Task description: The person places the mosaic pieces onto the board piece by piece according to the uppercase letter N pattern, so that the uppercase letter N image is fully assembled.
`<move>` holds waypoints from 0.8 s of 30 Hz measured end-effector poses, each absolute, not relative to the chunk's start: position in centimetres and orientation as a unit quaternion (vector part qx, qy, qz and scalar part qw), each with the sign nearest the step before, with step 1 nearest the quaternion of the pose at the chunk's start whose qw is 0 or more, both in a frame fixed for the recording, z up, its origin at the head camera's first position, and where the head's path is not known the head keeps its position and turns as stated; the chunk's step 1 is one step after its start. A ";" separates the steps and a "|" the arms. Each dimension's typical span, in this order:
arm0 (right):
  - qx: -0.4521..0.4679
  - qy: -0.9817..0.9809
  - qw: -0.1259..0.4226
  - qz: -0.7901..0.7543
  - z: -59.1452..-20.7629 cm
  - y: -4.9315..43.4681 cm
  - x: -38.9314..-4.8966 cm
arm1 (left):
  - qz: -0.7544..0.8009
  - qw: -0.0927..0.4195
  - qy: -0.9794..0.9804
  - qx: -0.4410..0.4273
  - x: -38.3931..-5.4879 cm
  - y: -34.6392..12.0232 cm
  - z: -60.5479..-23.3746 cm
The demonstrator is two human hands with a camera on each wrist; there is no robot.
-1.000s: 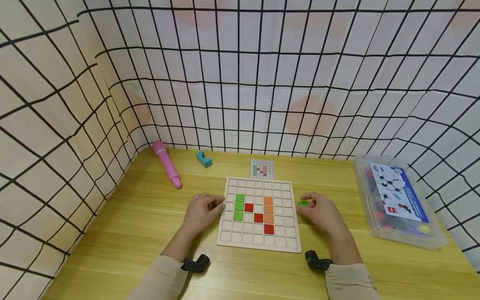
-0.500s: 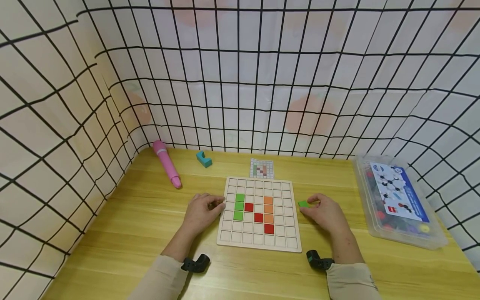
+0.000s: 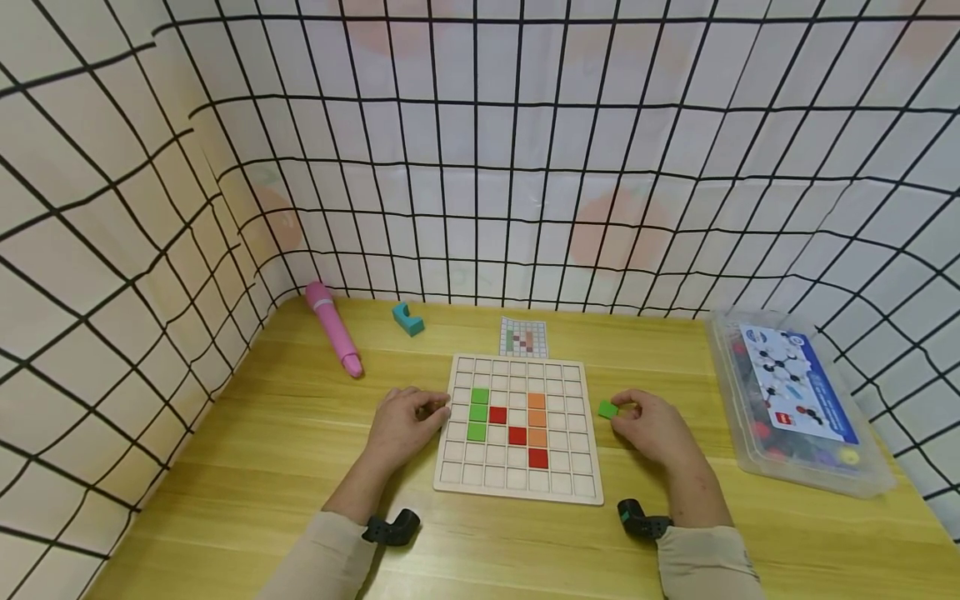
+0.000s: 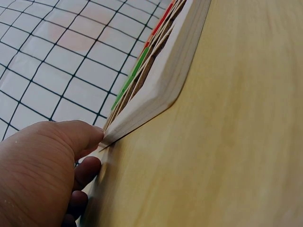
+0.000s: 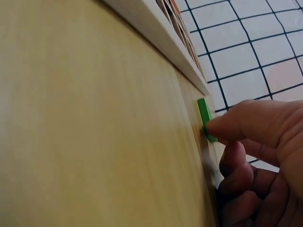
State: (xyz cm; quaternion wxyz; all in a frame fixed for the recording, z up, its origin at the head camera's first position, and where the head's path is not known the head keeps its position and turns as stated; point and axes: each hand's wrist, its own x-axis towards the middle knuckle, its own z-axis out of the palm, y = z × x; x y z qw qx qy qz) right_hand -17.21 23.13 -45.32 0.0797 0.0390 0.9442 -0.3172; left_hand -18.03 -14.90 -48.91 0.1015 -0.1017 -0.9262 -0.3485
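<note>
A square wooden grid board [image 3: 517, 496] lies in front of me, with green tiles [image 3: 477, 412], red tiles [image 3: 517, 435] and orange tiles [image 3: 537, 416] set in its cells. My left hand [image 3: 401, 423] holds the board's left edge with thumb and forefinger; in the left wrist view the thumb [image 4: 83, 134] meets the rim. To the right of the board, my right hand [image 3: 651, 425] pinches a small green tile [image 3: 607, 409] between thumb and forefinger. The right wrist view shows this tile [image 5: 206, 116] edge-on, close over the table, its lower part at the thumb tip.
A small pattern card [image 3: 524, 337] lies just behind the board. Further left are a teal block [image 3: 408, 319] and a pink microphone-shaped stick [image 3: 333, 327]. At the right stands a clear plastic box [image 3: 798, 408] of coloured pieces. Black wire mesh [image 3: 480, 167] encloses the back and sides.
My right hand has shifted slightly to the right, away from the board, and the green tile has turned in its fingers, showing more of its face. The left hand keeps still.
</note>
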 end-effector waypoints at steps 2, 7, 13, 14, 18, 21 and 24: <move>0.041 0.941 0.084 -0.324 -45.3 23.3 -17.2 | -0.351 0.103 -0.925 -0.102 -18.0 -14.9 -48.9; 0.049 0.939 0.090 -0.327 -45.2 23.5 -17.1 | -0.353 0.103 -0.924 -0.102 -18.1 -14.9 -48.9; 0.045 0.941 0.090 -0.323 -45.2 23.5 -17.1 | -0.354 0.099 -0.924 -0.103 -18.1 -15.0 -48.9; 0.044 0.941 0.090 -0.323 -45.2 23.5 -17.1 | -0.354 0.098 -0.925 -0.102 -18.1 -15.0 -48.9; 0.041 0.941 0.090 -0.322 -45.3 23.5 -17.1 | -0.353 0.094 -0.925 -0.101 -18.1 -15.0 -48.9; 0.039 0.942 0.089 -0.321 -45.3 23.5 -17.1 | -0.352 0.093 -0.926 -0.100 -18.1 -14.9 -48.9; 0.041 0.942 0.089 -0.321 -45.2 23.5 -17.1 | -0.351 0.093 -0.927 -0.098 -18.1 -14.9 -49.0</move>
